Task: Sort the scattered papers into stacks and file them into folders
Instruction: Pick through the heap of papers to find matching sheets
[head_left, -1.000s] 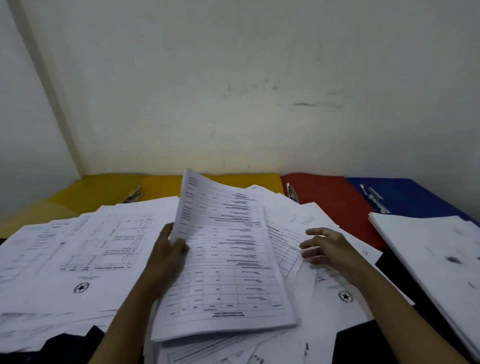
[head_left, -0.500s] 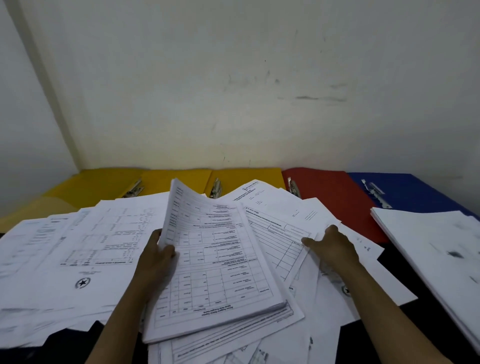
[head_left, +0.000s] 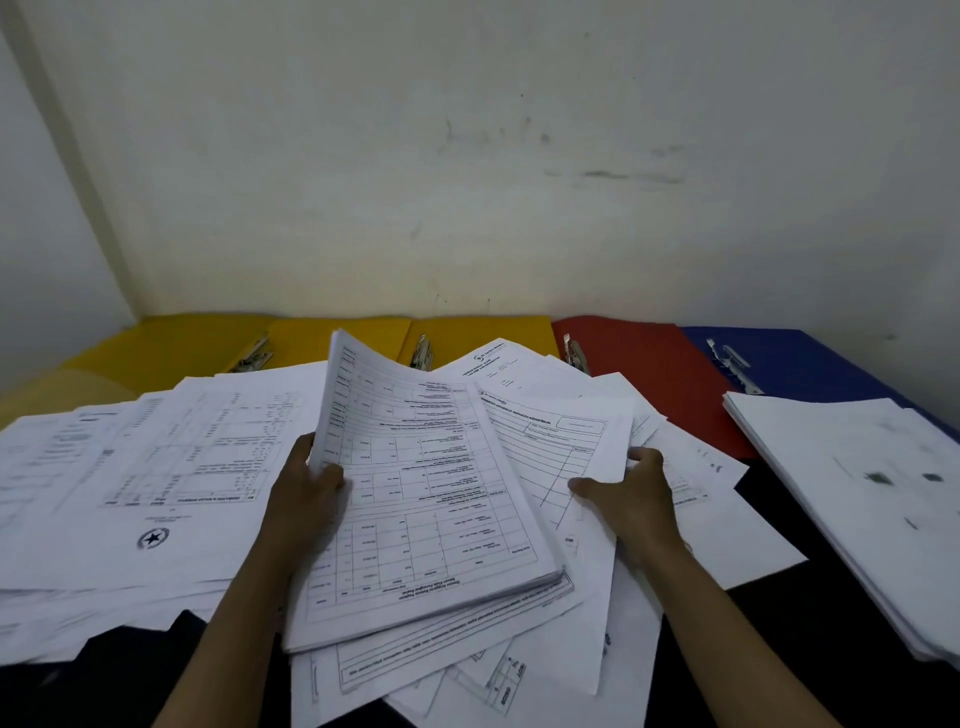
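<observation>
Right stack (head_left: 862, 499) cut off

Both forearms are bare to the frame's edge, each hand (head_left: 306, 493) ungloved and ringless.

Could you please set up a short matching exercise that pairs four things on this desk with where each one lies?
Things:
1. blue folder
2. red folder
3. left hand
4. tidy white stack

Places:
A. gripping the left edge of the table-printed bundle
B. far right, against the wall
C. near right, partly over the blue folder
D. between the yellow folder and the blue one

Pairs: 1-B, 2-D, 3-A, 4-C
</observation>
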